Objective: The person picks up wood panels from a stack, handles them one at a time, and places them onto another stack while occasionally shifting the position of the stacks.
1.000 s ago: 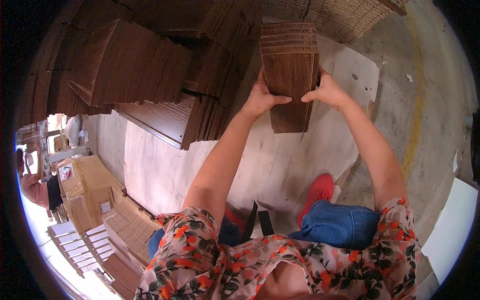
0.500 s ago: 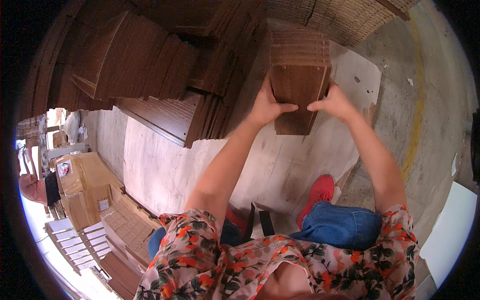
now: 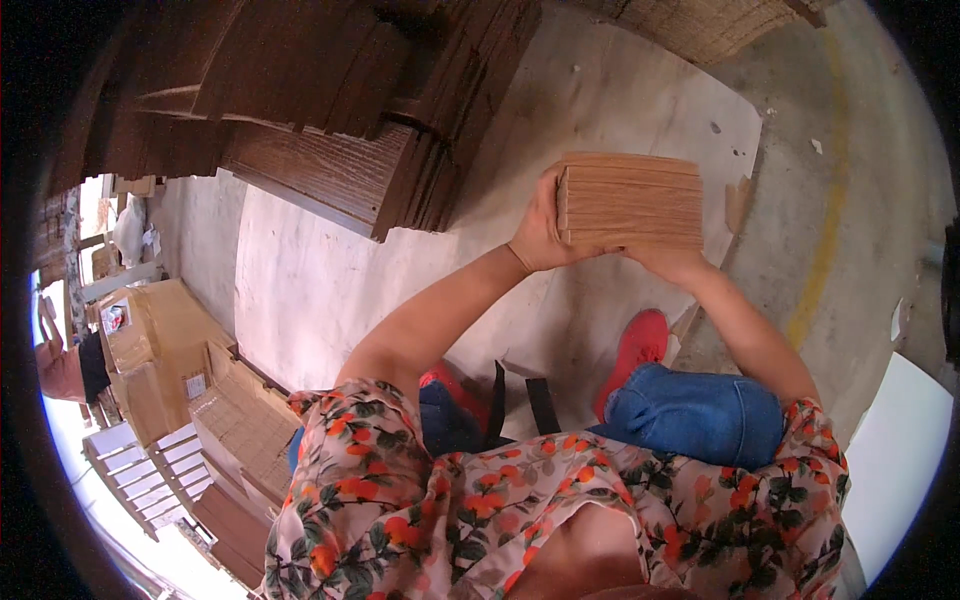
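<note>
Between my two hands I hold a stack of wood-grain boards (image 3: pixel 632 205), its layered light-brown edges facing up. My left hand (image 3: pixel 541 228) grips the left end, fingers wrapped round the corner. Along the near side, my right hand (image 3: pixel 668 262) supports the stack toward its right end; most of its fingers are hidden under or behind the boards. The stack hangs above a large pale sheet (image 3: pixel 540 330) on the floor. To the left of it, dark brown boards (image 3: pixel 330 180) stand in big piles, apart from my hands.
A cardboard box (image 3: pixel 165 345) and a slatted pallet (image 3: pixel 150 480) lie at the left. Corrugated brown material (image 3: pixel 690 30) is at the far edge. A yellow floor line (image 3: pixel 828 230) runs along the right, with a white panel (image 3: pixel 900 450) nearer. My red shoes (image 3: pixel 640 350) are below.
The stack has come nearer to me and turned, so its layered edge now faces up instead of its dark flat face. Both hands have shifted their hold with it.
</note>
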`<state>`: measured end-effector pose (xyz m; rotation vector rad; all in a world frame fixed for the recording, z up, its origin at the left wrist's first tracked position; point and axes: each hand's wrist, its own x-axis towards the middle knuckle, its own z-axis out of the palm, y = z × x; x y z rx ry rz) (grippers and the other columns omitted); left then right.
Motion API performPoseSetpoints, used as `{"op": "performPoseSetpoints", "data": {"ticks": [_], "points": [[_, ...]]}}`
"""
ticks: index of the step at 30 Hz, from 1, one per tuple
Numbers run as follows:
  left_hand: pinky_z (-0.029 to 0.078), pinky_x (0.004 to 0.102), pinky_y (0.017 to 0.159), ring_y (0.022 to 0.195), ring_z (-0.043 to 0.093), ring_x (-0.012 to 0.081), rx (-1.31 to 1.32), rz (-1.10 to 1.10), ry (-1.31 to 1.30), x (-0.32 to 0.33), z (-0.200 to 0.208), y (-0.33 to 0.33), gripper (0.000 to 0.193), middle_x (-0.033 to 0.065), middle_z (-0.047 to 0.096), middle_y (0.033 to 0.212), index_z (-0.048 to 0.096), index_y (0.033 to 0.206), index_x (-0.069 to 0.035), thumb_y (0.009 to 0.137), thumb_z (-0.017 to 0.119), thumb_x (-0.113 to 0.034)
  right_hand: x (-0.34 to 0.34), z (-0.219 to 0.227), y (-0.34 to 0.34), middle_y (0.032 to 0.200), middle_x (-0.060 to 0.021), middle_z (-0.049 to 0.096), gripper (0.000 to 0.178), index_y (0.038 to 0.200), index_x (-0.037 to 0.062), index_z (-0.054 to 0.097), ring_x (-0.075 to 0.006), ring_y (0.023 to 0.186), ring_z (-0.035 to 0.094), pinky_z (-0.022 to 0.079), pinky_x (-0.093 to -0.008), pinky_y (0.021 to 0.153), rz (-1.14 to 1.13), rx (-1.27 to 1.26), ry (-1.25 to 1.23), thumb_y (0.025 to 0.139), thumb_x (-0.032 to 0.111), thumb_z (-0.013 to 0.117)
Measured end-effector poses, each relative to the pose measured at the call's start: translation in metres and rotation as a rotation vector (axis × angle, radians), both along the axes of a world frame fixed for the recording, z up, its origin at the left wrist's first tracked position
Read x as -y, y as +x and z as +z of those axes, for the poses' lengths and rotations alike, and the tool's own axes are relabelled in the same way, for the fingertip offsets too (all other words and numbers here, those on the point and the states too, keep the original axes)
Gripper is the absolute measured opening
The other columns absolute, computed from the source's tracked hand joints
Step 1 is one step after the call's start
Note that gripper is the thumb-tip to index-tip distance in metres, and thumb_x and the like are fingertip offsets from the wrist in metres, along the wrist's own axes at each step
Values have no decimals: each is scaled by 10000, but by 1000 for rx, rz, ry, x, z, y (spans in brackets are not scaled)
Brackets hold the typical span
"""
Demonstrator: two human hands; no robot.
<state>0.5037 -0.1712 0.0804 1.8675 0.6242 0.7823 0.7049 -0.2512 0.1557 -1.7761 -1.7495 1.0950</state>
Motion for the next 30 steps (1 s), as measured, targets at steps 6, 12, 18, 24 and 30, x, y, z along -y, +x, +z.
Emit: {"op": "performPoseSetpoints", "data": {"ticks": [6,12,18,24,30], "points": [[419,397,930,1114,482,341,-193,28,398,-7,2,-19,1016,199,459,1188,282,1287,-20,550,888,-367,5,-21,1,1231,-127,545,552,1233,74,508,-291,1180,468,378,-396,1000,112,61,206,743,210,722],[438,423,905,1110,512,357,-84,34,-2,4,27,-9,994,227,491,1185,295,1275,-25,572,854,-451,-10,86,41,1393,-213,350,1111,1397,28,264,-335,1284,353,252,-424,1093,83,-52,75,516,320,876],[420,414,904,1073,496,383,17,47,132,1,32,-12,971,206,484,1147,336,1240,-28,530,874,-414,-45,171,-39,1312,-266,384,1153,1402,11,176,-420,1210,380,323,-470,1020,556,579,211,508,279,854],[438,411,886,1069,520,377,-75,-10,63,-6,60,-2,999,194,509,1161,348,1263,-28,517,869,-441,-54,180,-26,1269,-269,418,995,1343,20,300,-405,1163,438,375,-441,985,450,599,33,530,238,831],[418,379,943,1149,491,347,-367,-419,-384,-36,201,-16,1063,254,457,1279,315,1318,42,506,863,-370,-32,206,45,1187,-114,552,951,1276,0,429,-242,1074,548,410,-341,951,-135,-351,-61,440,183,843]]}}
